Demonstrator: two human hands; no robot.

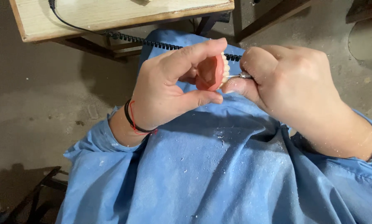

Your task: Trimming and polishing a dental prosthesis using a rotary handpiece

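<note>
We hold a pink denture (209, 74) with a row of pale teeth up in front of us, over our lap. Our left hand (169, 89) grips it, thumb and forefinger closed on its two opposite edges so the hollow pink side faces us and the teeth point towards the right. Our right hand (291, 83) is curled tight around a small rotary tool (243, 75); only its metal collar and thin tip show between the fingers (252, 62), and the tip touches the denture at the tooth edge.

A black coiled cord (153, 42) runs behind the hands and up onto the wooden surface (111, 16) at the top of the view. The blue gown (219, 166) across our lap is sprinkled with fine white dust and flecks, thickest just under the hands, with a few on the left forearm too. From that dust we judge that a fair amount of trimming is already done. The tool tip is on the denture, so the work reads as under way rather than finished. How much of the edge is left to trim we cannot tell, since most of the rim is turned away or hidden by the fingers. The floor (41, 103) below is dusty bare concrete.
</note>
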